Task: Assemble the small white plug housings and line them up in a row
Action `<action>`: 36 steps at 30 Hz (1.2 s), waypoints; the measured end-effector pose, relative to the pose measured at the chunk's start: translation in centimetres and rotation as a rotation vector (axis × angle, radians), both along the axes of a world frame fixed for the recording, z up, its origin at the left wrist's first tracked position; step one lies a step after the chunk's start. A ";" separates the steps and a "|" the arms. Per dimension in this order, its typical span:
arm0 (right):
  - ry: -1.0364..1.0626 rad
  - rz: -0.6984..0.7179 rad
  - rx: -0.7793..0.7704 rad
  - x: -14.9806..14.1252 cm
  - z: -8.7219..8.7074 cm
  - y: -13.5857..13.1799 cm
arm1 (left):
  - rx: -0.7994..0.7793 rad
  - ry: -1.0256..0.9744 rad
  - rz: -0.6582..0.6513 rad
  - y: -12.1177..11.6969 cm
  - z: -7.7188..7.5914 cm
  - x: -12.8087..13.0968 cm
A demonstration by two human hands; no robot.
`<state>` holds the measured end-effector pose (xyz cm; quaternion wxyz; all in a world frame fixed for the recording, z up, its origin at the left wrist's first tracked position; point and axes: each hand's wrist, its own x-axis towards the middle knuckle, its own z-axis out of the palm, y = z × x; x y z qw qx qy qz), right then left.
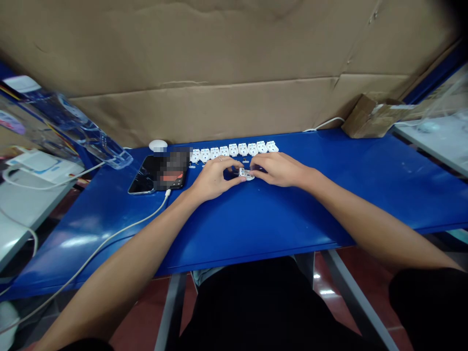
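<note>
Between my two hands is a small white plastic part [247,174] with dark holes, held just above the blue tabletop. My left hand [216,177] pinches its left side between thumb and finger. From the other side, my right hand [277,169] closes its fingertips on the part's right end; whether a tiny piece is also in those fingers is hidden. Behind my hands stands a row of several similar white plastic parts [233,150]. Small pieces lie in front of that row, partly covered by my fingers.
Phones [143,174] lie left of my hands, with a white charging cable [126,228] running to the front left. A white oval object [158,146] sits behind them. Clear plastic bottles [78,119] lean at the left. A cardboard box [370,117] stands back right, against a cardboard wall [219,109].
</note>
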<state>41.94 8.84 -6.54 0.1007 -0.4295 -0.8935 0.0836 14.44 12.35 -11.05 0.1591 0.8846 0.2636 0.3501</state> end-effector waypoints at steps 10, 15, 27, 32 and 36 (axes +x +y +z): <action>-0.019 0.039 0.035 0.3 -0.1 0.2 | 0.031 0.032 0.033 -0.1 0.1 0.0; -0.061 -0.157 0.137 4.1 1.5 2.0 | -0.006 0.030 0.036 0.0 0.0 -0.1; -0.133 -0.218 -0.051 9.2 1.3 4.2 | -0.005 -0.085 -0.036 -0.4 0.2 0.1; 0.267 0.026 -0.019 4.9 1.7 1.9 | 0.104 -0.127 0.022 -1.0 0.8 0.6; 0.250 0.198 -0.021 2.0 0.0 1.3 | 0.140 -0.154 0.008 -2.1 1.4 1.4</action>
